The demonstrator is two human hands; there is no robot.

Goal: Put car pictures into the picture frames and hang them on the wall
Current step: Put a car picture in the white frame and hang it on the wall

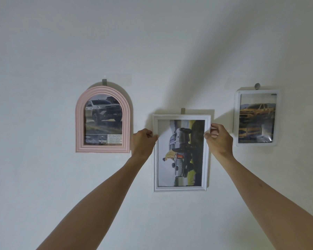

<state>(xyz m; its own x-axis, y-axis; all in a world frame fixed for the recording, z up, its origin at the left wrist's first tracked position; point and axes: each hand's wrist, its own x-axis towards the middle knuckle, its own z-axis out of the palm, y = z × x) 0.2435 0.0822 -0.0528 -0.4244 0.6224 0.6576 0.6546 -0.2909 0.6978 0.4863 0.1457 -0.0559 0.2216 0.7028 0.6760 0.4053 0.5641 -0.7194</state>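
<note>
A white rectangular frame with a sideways grey pickup picture rests against the white wall at centre, under a grey hook. My left hand grips its left edge near the top. My right hand pinches its right edge at the same height. A pink arched frame with a grey truck picture hangs to the left on its hook. At the right hangs a white rounded frame holding a yellow pickup picture.
The wall is plain white all around the three frames. A strip of clear tape sits above the pink frame. Both my forearms reach up from the bottom of the view.
</note>
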